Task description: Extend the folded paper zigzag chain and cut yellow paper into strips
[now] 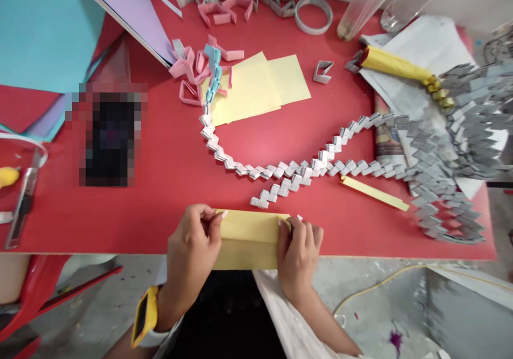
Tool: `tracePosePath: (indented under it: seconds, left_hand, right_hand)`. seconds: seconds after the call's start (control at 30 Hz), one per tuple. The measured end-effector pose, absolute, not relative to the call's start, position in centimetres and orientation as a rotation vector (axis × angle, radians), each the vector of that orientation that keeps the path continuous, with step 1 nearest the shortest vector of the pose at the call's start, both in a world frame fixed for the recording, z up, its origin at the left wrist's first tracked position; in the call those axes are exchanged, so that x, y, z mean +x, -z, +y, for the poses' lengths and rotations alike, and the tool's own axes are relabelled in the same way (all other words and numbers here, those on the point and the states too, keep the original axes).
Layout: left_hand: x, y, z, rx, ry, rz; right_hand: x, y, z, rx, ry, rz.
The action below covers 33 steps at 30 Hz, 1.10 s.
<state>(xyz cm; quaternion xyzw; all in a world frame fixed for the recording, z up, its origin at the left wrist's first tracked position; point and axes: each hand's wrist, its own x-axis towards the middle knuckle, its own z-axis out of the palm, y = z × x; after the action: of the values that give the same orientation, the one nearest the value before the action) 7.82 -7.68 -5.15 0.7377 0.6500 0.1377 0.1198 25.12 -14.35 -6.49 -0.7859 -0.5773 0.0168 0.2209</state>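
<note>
A sheet of yellow paper [248, 249] lies at the table's front edge, its lower part hanging past the edge. Its far part is folded over toward me. My left hand [196, 241] pinches the fold at the left corner between thumb and fingers. At the right corner, my right hand [298, 249] grips the same fold, thumb on top. Just beyond the paper lies a zigzag chain of folded paper links [282, 188], mostly white and grey with a blue end. A narrow folded yellow strip [374, 193] rests to the right of my right hand.
Yellow sheets [252, 89] and pink folded links [196, 62] lie farther back. A tape roll [313, 15] sits near the wall, with a plastic bottle [404, 6] to its right. A utility knife [24, 204] lies far left, near a blurred dark object [110, 140].
</note>
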Motion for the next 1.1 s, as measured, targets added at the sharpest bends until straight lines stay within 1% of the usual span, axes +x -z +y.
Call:
tracePosePath:
  seconds: [0.33,0.43,0.53,0.6,0.73,0.8,0.87,0.97,1.1]
  left_hand:
    - [8.5,5.7,-8.2,2.294,-0.411,1.990]
    - [8.5,5.9,-8.2,2.438,-0.433,1.882]
    - [8.7,6.2,-8.2,2.641,-0.484,1.742]
    - [8.8,6.3,-8.3,2.730,-0.510,1.712]
    - [9.0,6.3,-8.4,2.812,-0.498,1.684]
    - [8.9,6.2,-8.3,2.818,-0.521,1.672]
    - [8.7,6.2,-8.2,2.826,-0.557,1.641]
    - [8.2,6.0,-7.7,2.891,-0.590,1.401]
    - [7.1,5.1,-6.5,3.022,-0.522,0.773]
  right_hand:
    - [25.0,6.7,-14.4,-2.207,0.024,-1.585]
    - [25.0,6.7,-14.4,-2.236,0.080,-1.572]
    - [24.4,6.6,-14.5,-2.260,0.203,-1.584]
    - [23.7,6.5,-14.7,-2.174,0.205,-1.747]
    - [23.1,6.5,-15.8,-1.792,0.033,-2.272]
    - [24.0,6.6,-16.8,-1.802,0.034,-2.324]
    - [25.6,6.7,-17.9,-1.935,0.088,-2.278]
    - [28.1,6.6,-19.0,-1.999,0.179,-2.296]
    - [29.5,5.9,-18.7,-1.938,0.215,-2.322]
